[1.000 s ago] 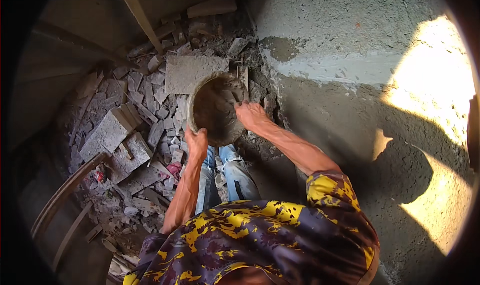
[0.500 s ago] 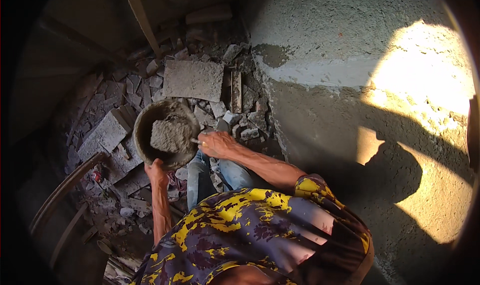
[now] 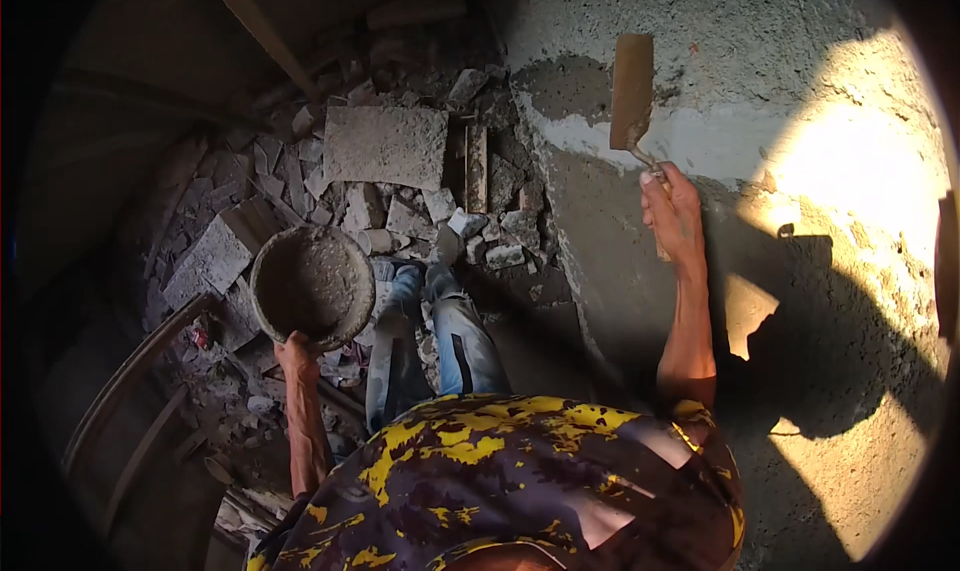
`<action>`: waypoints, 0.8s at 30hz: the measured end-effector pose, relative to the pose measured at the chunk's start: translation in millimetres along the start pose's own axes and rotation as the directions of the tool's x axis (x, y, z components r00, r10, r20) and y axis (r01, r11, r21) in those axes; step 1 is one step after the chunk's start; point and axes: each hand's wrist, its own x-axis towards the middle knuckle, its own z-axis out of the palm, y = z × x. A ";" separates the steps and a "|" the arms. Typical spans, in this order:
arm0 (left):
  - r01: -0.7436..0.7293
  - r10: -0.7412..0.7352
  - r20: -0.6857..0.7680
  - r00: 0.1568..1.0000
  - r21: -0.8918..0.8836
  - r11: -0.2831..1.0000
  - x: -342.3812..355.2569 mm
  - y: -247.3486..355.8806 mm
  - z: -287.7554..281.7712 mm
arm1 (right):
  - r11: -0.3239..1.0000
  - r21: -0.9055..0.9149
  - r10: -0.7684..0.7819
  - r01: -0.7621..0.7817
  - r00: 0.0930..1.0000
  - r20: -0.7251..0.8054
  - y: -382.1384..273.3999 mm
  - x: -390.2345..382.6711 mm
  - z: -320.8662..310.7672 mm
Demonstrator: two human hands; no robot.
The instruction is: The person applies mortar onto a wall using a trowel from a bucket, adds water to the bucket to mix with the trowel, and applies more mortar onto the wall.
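My left hand (image 3: 296,353) grips the near rim of a round, mortar-crusted bowl (image 3: 312,281) held out to my left, with wet grey residue and lumps inside. My right hand (image 3: 672,211) is closed on the handle of a trowel (image 3: 632,89), raised to the right. Its brownish rectangular blade points away from me, in front of the rough plastered wall (image 3: 730,61), over the dark damp patch and the edge of a pale band. Whether the blade touches the wall I cannot tell.
Broken masonry and rubble (image 3: 220,251) cover the ground around my feet and legs (image 3: 460,351), with a flat slab (image 3: 385,146) farther ahead. Timber poles (image 3: 260,31) lean at the upper left; curved boards (image 3: 130,376) lie lower left. Sunlight and shadow fall across the right wall.
My right hand has left the bowl and swung up and right with the trowel. The bowl has moved left in my left hand. The heap of mortar seen inside it earlier no longer shows.
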 end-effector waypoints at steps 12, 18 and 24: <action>-0.221 0.101 0.463 0.881 0.212 0.952 -68.4 4.1 156.1 | 0.472 -0.784 -0.297 0.404 0.910 0.289 52.0 -14.0 229.5; -0.310 0.223 0.499 0.838 0.098 0.946 -60.9 12.5 132.5 | 0.673 -0.522 -0.086 0.524 0.757 0.648 49.1 -42.4 252.3; -0.114 0.107 0.345 0.932 -0.002 0.994 -8.1 -4.2 70.2 | 0.764 -0.360 -0.185 0.536 0.716 0.674 43.7 -79.1 299.3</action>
